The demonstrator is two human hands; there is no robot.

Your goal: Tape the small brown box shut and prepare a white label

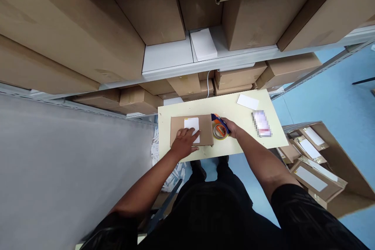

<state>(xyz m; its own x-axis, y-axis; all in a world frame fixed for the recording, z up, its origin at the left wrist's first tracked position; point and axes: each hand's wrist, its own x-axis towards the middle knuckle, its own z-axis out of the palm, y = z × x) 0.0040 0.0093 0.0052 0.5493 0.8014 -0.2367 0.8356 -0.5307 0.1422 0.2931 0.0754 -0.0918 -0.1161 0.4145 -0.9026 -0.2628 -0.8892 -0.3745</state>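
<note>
Both hands were at work over the pale worktop: the left hand lay open, its fingers spread across the white label and the cardboard box, while the right hand was closed around the tape dispenser. The box lay flat toward the left end of the worktop, and the head of the dispenser was at its right edge, near the far corner; whether they touched, I could not tell. For good work, in my judgement, the left palm needed to press evenly, so that the box did not slide or turn, but without crushing the cardboard or wrinkling the label. Its fingers were safer well away from the dispenser's head, where a cutting edge could be. The right wrist needed to be steady, with the tape roll in line with the box, because a tilted pull could make the tape crooked or folded. Whether any tape was stuck down was not clear.
</note>
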